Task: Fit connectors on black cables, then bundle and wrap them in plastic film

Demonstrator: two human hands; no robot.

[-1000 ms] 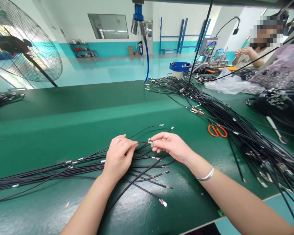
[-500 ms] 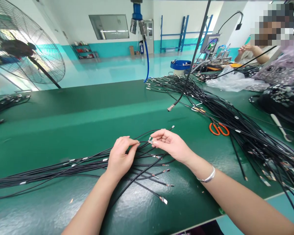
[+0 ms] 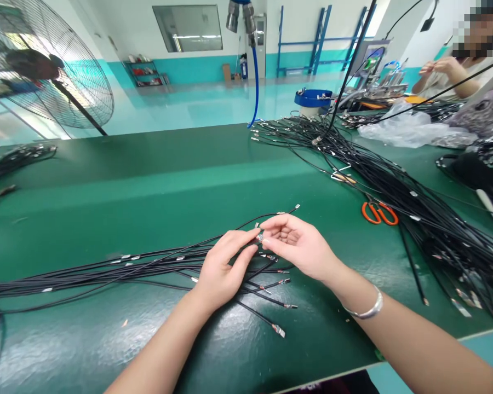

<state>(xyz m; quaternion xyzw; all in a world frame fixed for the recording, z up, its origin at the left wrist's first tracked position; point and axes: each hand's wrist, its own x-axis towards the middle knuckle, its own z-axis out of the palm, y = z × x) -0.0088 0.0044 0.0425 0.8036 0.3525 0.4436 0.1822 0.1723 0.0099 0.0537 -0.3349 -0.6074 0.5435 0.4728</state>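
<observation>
Pinched grips on cable end (image 3: 259,237), left hand (image 3: 224,271) fingertips closed, right hand (image 3: 302,249) palm half-cupped

Green desk (image 3: 148,180) in a teal-floored workshop.
A heap of black cables (image 3: 394,180) runs down the desk's right side, with orange-handled scissors (image 3: 379,213) just beside it. A blue tub (image 3: 313,98) and a plastic bag (image 3: 411,131) sit near the far right corner. A smaller cable bundle (image 3: 16,158) lies at the left edge. A fan (image 3: 45,65) stands beyond the left edge, and a blue hose (image 3: 255,82) hangs past the far edge.
</observation>
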